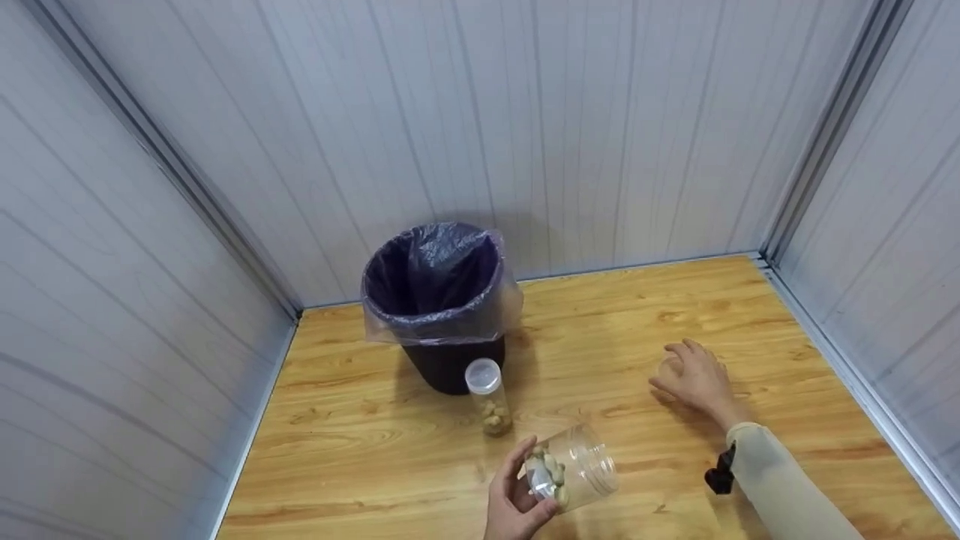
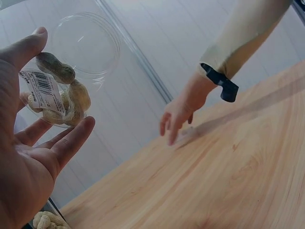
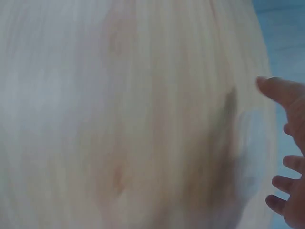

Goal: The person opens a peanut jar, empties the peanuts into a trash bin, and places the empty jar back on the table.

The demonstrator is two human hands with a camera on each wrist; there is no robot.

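My left hand (image 1: 517,499) grips a clear plastic jar (image 1: 581,465) near its base, fingers and thumb round it. The jar is tipped, its threaded, uncapped mouth facing right. Several peanuts in their shells (image 2: 71,102) lie at its base end, beside a white barcode label (image 2: 44,89). Over the right side of the table, my right hand (image 1: 697,375) reaches down with fingers apart and loosely bent. Close by its fingers is a blurred, translucent flat piece (image 3: 251,152), resembling a lid and partly covered by the hand in the head view.
A black bin (image 1: 450,367) with a purple liner bag (image 1: 442,322) stands by the back wall. In front of it is a slim capped jar (image 1: 489,397) of peanuts, upright on the wooden table (image 1: 360,465). Pale panel walls (image 1: 480,135) enclose the table's back and sides.
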